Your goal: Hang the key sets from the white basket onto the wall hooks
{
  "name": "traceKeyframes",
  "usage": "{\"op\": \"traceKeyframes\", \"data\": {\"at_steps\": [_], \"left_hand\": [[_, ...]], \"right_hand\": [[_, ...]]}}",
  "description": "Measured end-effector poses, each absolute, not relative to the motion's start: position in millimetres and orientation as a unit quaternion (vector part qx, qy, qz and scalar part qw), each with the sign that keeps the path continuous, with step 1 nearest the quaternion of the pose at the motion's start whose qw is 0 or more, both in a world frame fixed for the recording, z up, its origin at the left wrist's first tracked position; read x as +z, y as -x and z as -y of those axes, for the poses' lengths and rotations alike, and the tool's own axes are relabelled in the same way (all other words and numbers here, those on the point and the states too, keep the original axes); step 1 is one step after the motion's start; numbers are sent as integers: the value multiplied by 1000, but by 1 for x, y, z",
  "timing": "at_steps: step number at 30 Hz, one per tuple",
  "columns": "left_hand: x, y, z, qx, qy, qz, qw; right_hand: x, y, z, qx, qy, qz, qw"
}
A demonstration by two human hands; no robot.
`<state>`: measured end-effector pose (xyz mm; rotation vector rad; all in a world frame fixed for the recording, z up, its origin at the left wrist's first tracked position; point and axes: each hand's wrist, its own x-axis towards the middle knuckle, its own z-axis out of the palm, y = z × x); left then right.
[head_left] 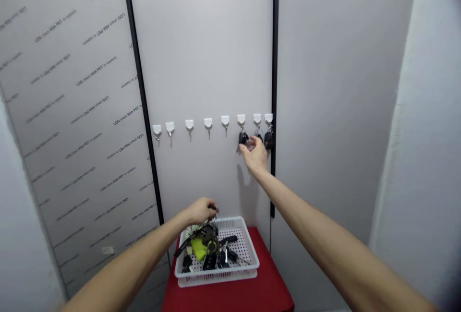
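My right hand [256, 156] is raised to the wall hooks, thumb and fingers parted beside a black car key [242, 137] that hangs from a white hook [241, 119]. The fingertips are very near the key; whether they touch it cannot be made out. Above the back left of a white plastic basket [252, 254], my left hand [201, 210] pinches a small dark key [212, 207], partly hidden by the fingers. Several keys and fobs lie in the basket, among them a yellow-green tag or case [198, 248] and a long black fob [229, 240].
A red-covered stand [268, 278] bears the basket. More black keys [268, 140] hang on the rightmost hooks, partly behind my right hand. Bare hooks [189, 125] continue leftward. Long black handle strips [275, 62] edge the middle panel, and a film-printed panel [79, 110] stands left.
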<state>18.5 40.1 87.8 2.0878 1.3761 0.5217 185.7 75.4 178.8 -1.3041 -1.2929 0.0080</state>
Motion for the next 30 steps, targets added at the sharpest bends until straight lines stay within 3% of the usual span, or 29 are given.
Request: {"op": "traceKeyframes", "data": {"at_steps": [7,14,18,21,26,30], "left_hand": [[68,-17,-32,175,-780,-540,264],[30,1,-22,154,-772,-569,238],[0,2,-14,153,-755,-594,231],[-20,4,-12,178,-739,-613,215],[-38,8,-16,221,-711,-624,236],[-42,11,-16,261,-702,-617,241]], "right_hand": [[215,-193,-81,-2,613,562,555],[259,-208,-95,-45,499,570,652],[279,-194,-82,15,430,619,657],[258,-178,-64,76,429,691,576],[152,-156,-44,128,472,769,413],[106,-164,-45,112,482,769,405]]}}
